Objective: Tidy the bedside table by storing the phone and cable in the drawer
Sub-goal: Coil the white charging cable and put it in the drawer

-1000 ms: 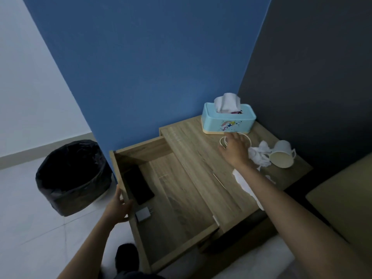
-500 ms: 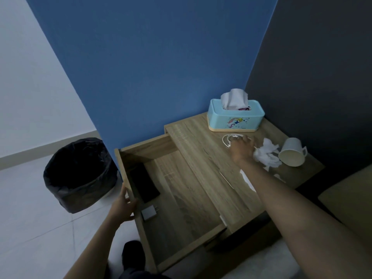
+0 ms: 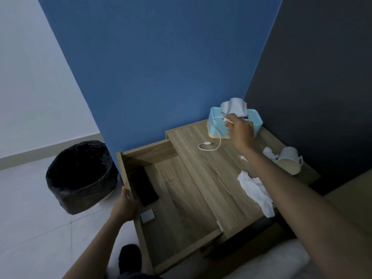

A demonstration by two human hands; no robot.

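The wooden bedside table (image 3: 203, 158) has its drawer (image 3: 181, 198) pulled open to the left. A black phone (image 3: 144, 186) lies inside the drawer along its left wall, with a small white charger plug (image 3: 148, 216) just in front of it. My left hand (image 3: 124, 206) grips the drawer's left edge. My right hand (image 3: 240, 131) is raised above the tabletop in front of the tissue box, pinching one end of a white cable (image 3: 216, 137). The cable hangs down in a loop, and its free end rests on the tabletop.
A light blue tissue box (image 3: 255, 122) stands at the table's back. Crumpled white tissues (image 3: 256, 191) lie on the right part, beside a tipped white cup (image 3: 288, 160). A black-lined bin (image 3: 80, 176) stands on the floor left of the drawer. A bed edge (image 3: 352, 202) is at right.
My right hand closed on the coiled cable and lifted it off the tabletop, so the coil has unwound into a hanging loop. My left hand stayed on the drawer edge.
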